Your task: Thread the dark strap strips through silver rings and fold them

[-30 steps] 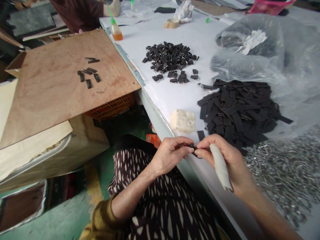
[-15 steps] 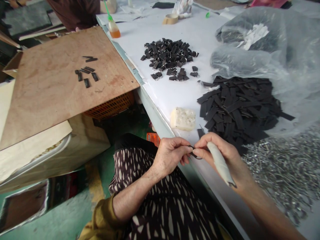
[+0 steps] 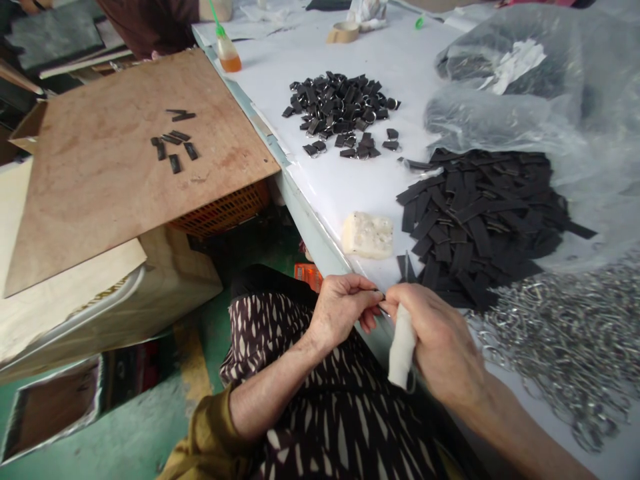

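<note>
My left hand (image 3: 343, 307) is closed in a pinch at the table edge, on a small black strip (image 3: 379, 294) that its fingers mostly cover. Touching the same spot are the fingertips of my right hand (image 3: 440, 340), which is closed round a tool with a white wrapped handle (image 3: 401, 353). A slim grey pointed end shows beyond its knuckles. Whether a metal ring is on the strip, I cannot tell. Close by lie a heap of black strips (image 3: 480, 213), a heap of metal rings (image 3: 565, 340) and a pale pitted block (image 3: 369, 235).
Black tabs with rings (image 3: 340, 103) are piled farther back on the white-covered table. Behind stand a glue bottle (image 3: 229, 57) and a tape roll (image 3: 343, 32). Several black pieces lie on a wooden board (image 3: 115, 160) at left. A clear plastic bag (image 3: 595, 133) lies right.
My right hand has turned over, so its back now faces up and the wrapped handle points down toward me. The black strip is more covered. My left hand has barely moved.
</note>
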{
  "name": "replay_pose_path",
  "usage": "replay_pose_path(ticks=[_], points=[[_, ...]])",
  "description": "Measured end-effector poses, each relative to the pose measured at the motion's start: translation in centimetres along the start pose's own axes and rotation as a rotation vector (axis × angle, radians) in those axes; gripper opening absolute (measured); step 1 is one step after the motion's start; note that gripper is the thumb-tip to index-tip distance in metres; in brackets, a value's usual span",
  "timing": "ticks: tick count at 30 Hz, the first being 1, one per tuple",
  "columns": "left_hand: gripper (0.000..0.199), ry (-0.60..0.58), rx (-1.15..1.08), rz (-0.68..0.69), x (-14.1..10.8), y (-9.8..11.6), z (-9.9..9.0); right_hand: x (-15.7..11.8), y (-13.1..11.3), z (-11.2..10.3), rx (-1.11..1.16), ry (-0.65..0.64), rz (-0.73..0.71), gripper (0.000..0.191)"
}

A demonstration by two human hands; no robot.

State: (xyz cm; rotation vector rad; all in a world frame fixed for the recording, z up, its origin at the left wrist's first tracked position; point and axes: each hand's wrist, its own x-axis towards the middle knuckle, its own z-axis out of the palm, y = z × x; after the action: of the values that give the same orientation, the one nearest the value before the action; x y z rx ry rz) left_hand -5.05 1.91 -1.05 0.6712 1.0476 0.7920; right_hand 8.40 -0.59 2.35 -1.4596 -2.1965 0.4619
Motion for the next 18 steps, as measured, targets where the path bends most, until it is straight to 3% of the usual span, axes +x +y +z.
replay_pose_path(ticks=[3,6,18], points=[[0.013,-0.051,-0.018,-0.002,0.1,0.1,-0.3,0.0,0.1,-0.1,0.116,-0.082,0.175,0.012],[0.015,-0.086,-0.054,0.029,0.2,0.2,-0.5,-0.2,0.5,0.0,0.219,-0.083,0.294,0.009],[0.020,-0.139,-0.045,0.050,0.2,0.1,-1.1,0.2,1.7,0.6,0.400,-0.077,0.418,0.010]])
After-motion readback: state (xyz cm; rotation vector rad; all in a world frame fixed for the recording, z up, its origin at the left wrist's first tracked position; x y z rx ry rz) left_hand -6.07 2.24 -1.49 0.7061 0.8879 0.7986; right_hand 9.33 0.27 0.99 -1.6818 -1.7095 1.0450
